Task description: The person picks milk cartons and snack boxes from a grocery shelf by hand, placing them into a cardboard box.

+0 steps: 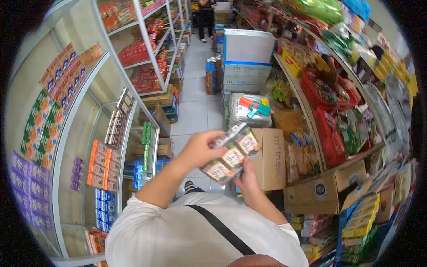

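Note:
A plastic-wrapped pack of small boxes (232,155), dark with cream labels, is held up in front of my chest. My left hand (207,149) grips its upper left side, fingers partly hidden by the pack. At its lower right edge, my right hand (249,179) is closed on the same pack. Just beyond lies a wrapped grey bundle (238,116) with an orange and teal toy gun (255,107) on top. A brown carton (271,160) stands to the right of the pack.
Glass shelves (84,111) with boxed packs line the left. Stacked cartons (247,73) stand ahead beside the tiled aisle (191,109). Red baskets (329,91) of goods sit on the right shelf. A person (205,20) stands at the far end of the aisle.

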`<state>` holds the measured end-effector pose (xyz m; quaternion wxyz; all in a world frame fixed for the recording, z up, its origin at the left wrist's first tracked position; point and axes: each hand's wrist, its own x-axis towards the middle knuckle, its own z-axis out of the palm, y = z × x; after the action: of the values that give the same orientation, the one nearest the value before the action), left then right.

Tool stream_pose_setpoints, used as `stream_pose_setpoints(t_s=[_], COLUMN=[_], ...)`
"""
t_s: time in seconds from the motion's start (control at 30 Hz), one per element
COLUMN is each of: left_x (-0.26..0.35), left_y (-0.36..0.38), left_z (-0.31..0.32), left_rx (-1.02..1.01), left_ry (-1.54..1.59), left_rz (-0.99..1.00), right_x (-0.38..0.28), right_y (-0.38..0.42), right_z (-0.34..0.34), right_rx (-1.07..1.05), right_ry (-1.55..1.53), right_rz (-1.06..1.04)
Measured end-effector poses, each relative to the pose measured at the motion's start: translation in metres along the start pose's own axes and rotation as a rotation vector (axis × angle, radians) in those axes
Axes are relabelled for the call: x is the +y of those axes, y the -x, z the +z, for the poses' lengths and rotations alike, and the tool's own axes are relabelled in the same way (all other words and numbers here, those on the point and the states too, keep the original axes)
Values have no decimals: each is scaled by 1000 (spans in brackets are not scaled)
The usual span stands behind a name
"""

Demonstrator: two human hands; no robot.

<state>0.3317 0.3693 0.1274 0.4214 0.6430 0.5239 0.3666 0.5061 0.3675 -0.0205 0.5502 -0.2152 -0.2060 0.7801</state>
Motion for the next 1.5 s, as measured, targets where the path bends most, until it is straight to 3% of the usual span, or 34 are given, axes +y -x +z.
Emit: stream_pose_setpoints(t_s=[0.1, 0.17, 0.27, 0.3, 0.37, 0.47, 0.53, 0.57, 0.6, 0.63, 0.7, 0.77, 0.9, 1.03, 1.07, 1.13, 1.2, 1.23, 1.3, 1.37, 1.47, 1.5], left_x=[-18, -38, -39, -48, -41, -52, -77, -89, -61, -60, -61, -60, -61, -64, -63, -76, -70, -61, -50, -90, -98, -97], left_y=[0, -3, 8, 15, 27, 21, 14, 12, 18, 17, 6, -11, -31, -37, -36, -34, -25, -15, 0, -3, -4, -9], left_z=[45, 64, 97, 115, 124, 115, 116, 118, 118, 119, 118, 117, 101, 96, 97, 100, 104, 104, 104, 121, 124, 123], left_rx=[-129, -296, -355, -328, -457, -549, -600, -631, -480, -510, -554, -395, -463, -624, -569, -751, -871, -868, -811, -725, -690, -677], left_ry=[201, 633, 904, 934, 1056, 1010, 1019, 1024, 1057, 1220, 1379, 1379, 1429, 1452, 1371, 1424, 1390, 1461, 1515, 1469, 1461, 1559], left_rz=[22, -107, -276, -432, -671, -443, -401, -384, -480, -473, -339, -328, -371, -328, -362, -423, -389, -562, -674, -764, -766, -892], right_x=[-23, -32, -33, -32, -30, -37, -34, -33, -37, -42, -46, -46, -40, -50, -56, -71, -85, -90, -79, -57, -47, -48], right_y=[15, 24, 34, 36, 39, 42, 39, 38, 38, 40, 45, 50, 54, 43, 38, 25, 14, 11, 20, 26, 34, 29], right_z=[-22, -31, -43, -46, -53, -36, -27, -23, -11, -2, 9, 18, 36, 42, 41, 39, 46, 51, 56, 58, 71, 66], right_rx=[-45, 17, -18, 49, 191, 195, 264, 344, 429, 513, 406, 277, 19, -28, 51, 209, 427, 527, 277, -51, -169, -46], right_ry=[-56, -77, -144, -5, 271, 327, 364, 651, 945, 1248, 1302, 1496, 1666, 1653, 1688, 1757, 1587, 1497, 1562, 1556, 1309, 1122], right_rz=[-61, -51, -26, -53, -103, -227, -302, -455, -597, -728, -756, -850, -914, -1062, -1101, -1173, -1094, -1057, -913, -795, -671, -687])
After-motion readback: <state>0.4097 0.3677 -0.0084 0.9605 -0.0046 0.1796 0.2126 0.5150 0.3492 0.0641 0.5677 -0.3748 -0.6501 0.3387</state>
